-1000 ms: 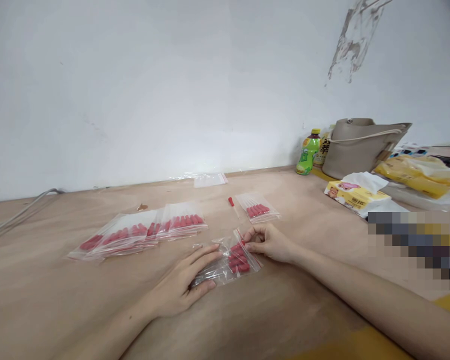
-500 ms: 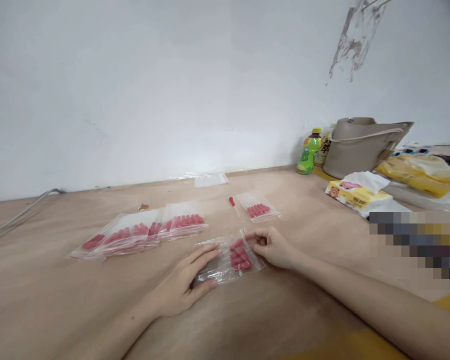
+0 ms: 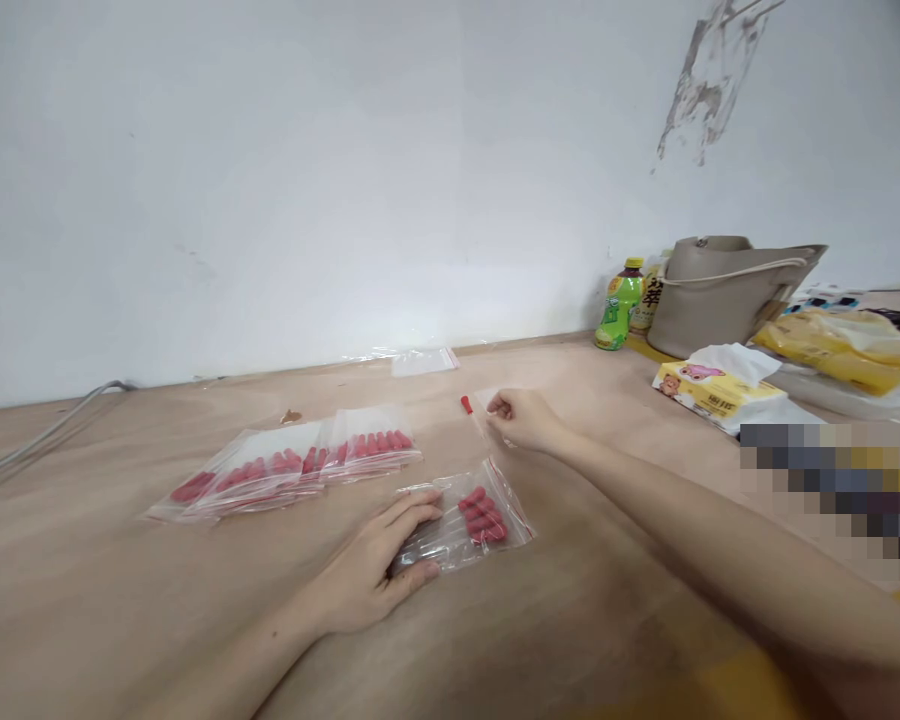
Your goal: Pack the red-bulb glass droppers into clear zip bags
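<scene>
A clear zip-lock bag [image 3: 450,545] lies in front of me, holding several thin droppers with red bulbs [image 3: 484,518]. My left hand [image 3: 386,560] holds down its left end, fingers on top and thumb at the near edge. Beyond the bag, a single dropper [image 3: 466,405] with a red bulb rests on the table. Close to its stem is my right hand [image 3: 521,418], fingers loosely bent and apart, with nothing visible in them. It covers most of a filled bag [image 3: 486,396]. To the left, several filled bags [image 3: 270,465] overlap in a row.
Clear bags [image 3: 424,362] lie by the wall. A grey cable [image 3: 60,420] runs at the left. On the right are a green bottle [image 3: 619,308], a beige bucket bag [image 3: 709,300], a tissue pack [image 3: 720,390] and yellow packaging [image 3: 847,340].
My right hand has left the mouth of the clear bag and moved away from me, to beside the loose dropper. My left hand stays on the bag.
</scene>
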Demonstrator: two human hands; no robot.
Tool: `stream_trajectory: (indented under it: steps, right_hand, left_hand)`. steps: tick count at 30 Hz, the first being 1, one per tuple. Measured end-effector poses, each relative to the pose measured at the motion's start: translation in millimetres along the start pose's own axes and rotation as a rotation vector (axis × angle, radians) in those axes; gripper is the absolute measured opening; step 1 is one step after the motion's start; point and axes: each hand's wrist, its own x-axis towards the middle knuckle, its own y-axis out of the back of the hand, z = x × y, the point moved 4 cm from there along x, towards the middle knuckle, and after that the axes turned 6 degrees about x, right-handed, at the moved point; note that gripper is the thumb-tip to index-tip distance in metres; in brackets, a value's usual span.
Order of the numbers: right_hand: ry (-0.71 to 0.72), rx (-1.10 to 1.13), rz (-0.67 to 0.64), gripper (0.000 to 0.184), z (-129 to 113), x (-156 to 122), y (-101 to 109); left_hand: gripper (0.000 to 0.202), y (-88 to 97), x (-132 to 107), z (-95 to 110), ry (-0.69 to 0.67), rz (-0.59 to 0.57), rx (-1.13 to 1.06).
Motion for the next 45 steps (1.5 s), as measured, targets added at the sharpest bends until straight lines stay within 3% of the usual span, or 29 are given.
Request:
stream_trajectory:
  steps: [4, 8, 10, 13, 16, 19, 22, 26, 34, 45]
  right_hand:
    - [-0.102, -0.136, -0.03, 0.038, -16, 36, -22]
    - [-0.118, -0.179, -0.115, 0.048, -21, 53, -47]
    - [-0.066, -0.162, -0.147, 0.057, -23, 53, -49]
    - [0.031, -0.104, -0.147, 0.059, -24, 41, -35]
    - [0.114, 0.15, 0.01, 0.049, -17, 16, -7]
    - [0.046, 0.577, 0.159, 0.043, 4, -15, 13]
    - [-0.008, 0.851, 0.261, 0.039, 21, -41, 14]
    - [-0.046, 1.059, 0.316, 0.042, 26, -60, 1]
    - [-0.058, 1.194, 0.036, 0.039, 20, -72, -24]
    - [0.045, 1.069, -0.381, 0.031, 13, -76, -20]
  left_hand:
    - [0.038, 0.2, 0, 1, 0.003, -0.024, 0.025]
    - [0.036, -0.2, -1, 0, -0.018, -0.041, 0.031]
    - [0.035, 0.3, -1, 0, -0.031, -0.042, 0.027]
    - [0.037, 2.0, -1, 1, -0.033, -0.041, 0.033]
    - [0.04, 3.0, 0, 2, -0.028, -0.047, 0.044]
    - [0.048, 2.8, 0, 2, -0.02, -0.042, 0.052]
    - [0.053, 1.7, 0, 1, -0.015, -0.033, 0.057]
    - [0.052, 1.2, 0, 1, -0.023, -0.017, 0.044]
    - [0.054, 1.8, -1, 2, -0.021, -0.022, 0.038]
    - [0.053, 0.0, -2, -1, 0.028, -0.059, 0.03]
